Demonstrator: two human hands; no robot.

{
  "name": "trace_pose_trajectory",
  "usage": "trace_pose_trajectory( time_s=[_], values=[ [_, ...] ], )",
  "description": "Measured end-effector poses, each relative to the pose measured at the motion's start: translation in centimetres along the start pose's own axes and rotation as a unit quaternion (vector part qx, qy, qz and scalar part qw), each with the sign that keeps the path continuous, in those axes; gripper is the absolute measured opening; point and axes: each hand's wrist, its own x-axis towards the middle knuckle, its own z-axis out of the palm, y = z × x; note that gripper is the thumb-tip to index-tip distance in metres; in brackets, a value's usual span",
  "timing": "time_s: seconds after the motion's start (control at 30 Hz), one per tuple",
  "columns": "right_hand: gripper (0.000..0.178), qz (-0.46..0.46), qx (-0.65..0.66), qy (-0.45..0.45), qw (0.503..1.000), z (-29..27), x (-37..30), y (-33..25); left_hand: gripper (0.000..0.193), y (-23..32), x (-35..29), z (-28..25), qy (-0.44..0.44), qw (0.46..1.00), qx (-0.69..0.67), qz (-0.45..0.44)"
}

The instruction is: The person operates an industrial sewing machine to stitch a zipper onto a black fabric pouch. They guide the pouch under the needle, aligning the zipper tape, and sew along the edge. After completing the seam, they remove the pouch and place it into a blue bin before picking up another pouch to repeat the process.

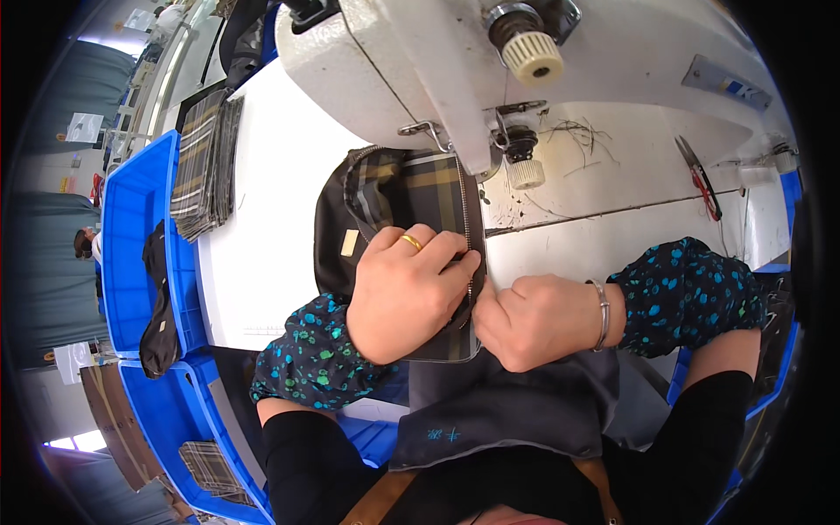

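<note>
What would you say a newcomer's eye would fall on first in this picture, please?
Most likely the big white sewing machine, which stretches across the top of the view. Just below it, near the middle, the left hand and right hand come together at the zippered edge of a dark plaid fabric piece. The bright blue bins on the left would probably stand out next.

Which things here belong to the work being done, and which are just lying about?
Seemingly in the job:
plaid-and-black fabric piece with a zipper
left hand and right hand, both on it
white sewing machine

Seemingly lying about:
red-handled scissors
thread scraps
stack of plaid pieces, perhaps related: similar cloth
blue bin, dark strip over its edge
</note>
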Motion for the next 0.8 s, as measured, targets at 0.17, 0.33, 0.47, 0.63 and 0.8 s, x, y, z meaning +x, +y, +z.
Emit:
trace_pose_trajectory(
  time_s=[0.17,0.33,0.47,0.63,0.8],
  values=[
    [0.021,-0.003,0.004,-0.009,1.0,-0.3,0.0,0.0,0.029,0.0,-0.1,0.6,0.017,1.0,-0.008,0.006],
    [0.019,0.014,0.02,-0.012,1.0,-0.3,-0.1,-0.3,0.031,0.1,-0.1,0.9,0.012,1.0,-0.002,0.016],
    [0.016,0.038,-0.032,-0.023,0.998,-0.1,-0.2,0.4,0.039,-0.7,0.6,1.3,0.029,1.0,0.001,-0.006],
    [0.017,0.064,-0.053,-0.032,0.996,0.6,-0.4,1.7,0.035,-2.3,1.9,1.8,0.052,0.999,-0.006,-0.013],
    [0.019,0.099,-0.053,-0.026,0.993,1.7,-0.4,3.3,0.024,-4.2,2.8,3.0,0.079,0.997,-0.003,-0.019]
  ],
)
